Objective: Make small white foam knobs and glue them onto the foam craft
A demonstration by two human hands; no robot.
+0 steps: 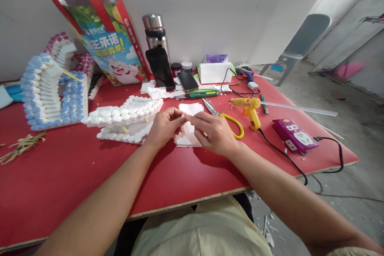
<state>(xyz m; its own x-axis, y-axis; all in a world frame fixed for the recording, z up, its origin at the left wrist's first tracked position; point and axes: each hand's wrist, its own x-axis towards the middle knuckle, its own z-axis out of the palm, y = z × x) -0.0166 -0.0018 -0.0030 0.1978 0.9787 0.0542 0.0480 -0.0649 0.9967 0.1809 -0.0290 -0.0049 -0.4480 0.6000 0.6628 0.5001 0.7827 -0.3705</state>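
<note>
A broad red desk (75, 168) carries everything. At its back edge leans a red-handled printed shopping bag (114, 44), and to the left stands a tiered white model edged with blue caps (51, 92). A lower white model of rows of round caps (126, 122) lies just beside the left hand (163, 126). Between the two hands, flat on the desk, sits a loose stack of white cut sheets (189, 138). To the right lie yellow-handled scissors (231, 122) and a yellow hot-glue gun (251, 109). Both forearms reach in from the near edge and meet over the stack, wrists low and knuckles up. The right hand (214, 132) extends its index finger toward the left thumb. Each grip is narrow, closed at the fingertips on a small white slip (183, 117), which is held just above the stack and mostly hidden. The work in hand looks like fingering or folding this one slip. Any further handling calls for a light, steady pinch from both sides, since the slip seems thin and easy to crease.
</note>
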